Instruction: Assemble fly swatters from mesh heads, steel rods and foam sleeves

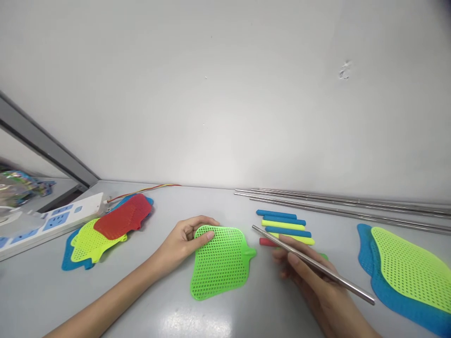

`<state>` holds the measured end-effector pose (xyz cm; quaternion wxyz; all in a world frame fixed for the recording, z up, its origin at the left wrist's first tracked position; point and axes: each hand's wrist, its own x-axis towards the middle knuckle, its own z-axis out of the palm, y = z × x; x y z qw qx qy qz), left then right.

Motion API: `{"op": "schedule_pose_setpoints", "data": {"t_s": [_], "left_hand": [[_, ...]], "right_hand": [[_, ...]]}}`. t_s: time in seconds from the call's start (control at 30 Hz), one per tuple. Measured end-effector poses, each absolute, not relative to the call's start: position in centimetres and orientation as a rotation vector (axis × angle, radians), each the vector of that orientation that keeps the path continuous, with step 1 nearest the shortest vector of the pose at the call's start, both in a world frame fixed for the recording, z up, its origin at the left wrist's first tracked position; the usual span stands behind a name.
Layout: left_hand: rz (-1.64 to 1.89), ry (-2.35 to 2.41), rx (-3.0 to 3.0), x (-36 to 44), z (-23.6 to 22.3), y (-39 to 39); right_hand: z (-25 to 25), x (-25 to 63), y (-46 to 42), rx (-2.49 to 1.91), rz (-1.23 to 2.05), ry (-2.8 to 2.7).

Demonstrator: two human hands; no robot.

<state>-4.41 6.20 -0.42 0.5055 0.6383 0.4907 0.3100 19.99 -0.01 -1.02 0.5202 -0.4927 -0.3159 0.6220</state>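
My left hand [195, 237] pinches the far left corner of a green fly swatter head [220, 263], a perforated plastic paddle whose short socket points right. In my right hand [306, 267] is a thin metal rod [331, 273], held slantwise between thumb and fingers. The rod's upper left tip is near the green socket but apart from it. Behind my right hand lies a row of plastic handle tubes in blue [276, 214], yellow [283, 225] and red [267, 241], with a green one partly hidden by my fingers.
Several metal rods [338, 202] lie along the wall. Blue and yellow swatter heads [412, 263] are at the right. Another pile, with a red head [123, 217] on top, lies at the left beside a white power strip [79, 209]. A grey metal post [45, 145] slants behind it.
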Motion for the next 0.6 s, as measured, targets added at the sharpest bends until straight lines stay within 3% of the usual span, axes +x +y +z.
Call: {"op": "schedule_pose_setpoints", "data": {"t_s": [0.6], "left_hand": [[0.804, 1.132, 1.373, -4.51, -0.28, 5.89]], "right_hand": [[-1.2, 19.8, -0.07, -1.178, 1.47, -0.745]]}}
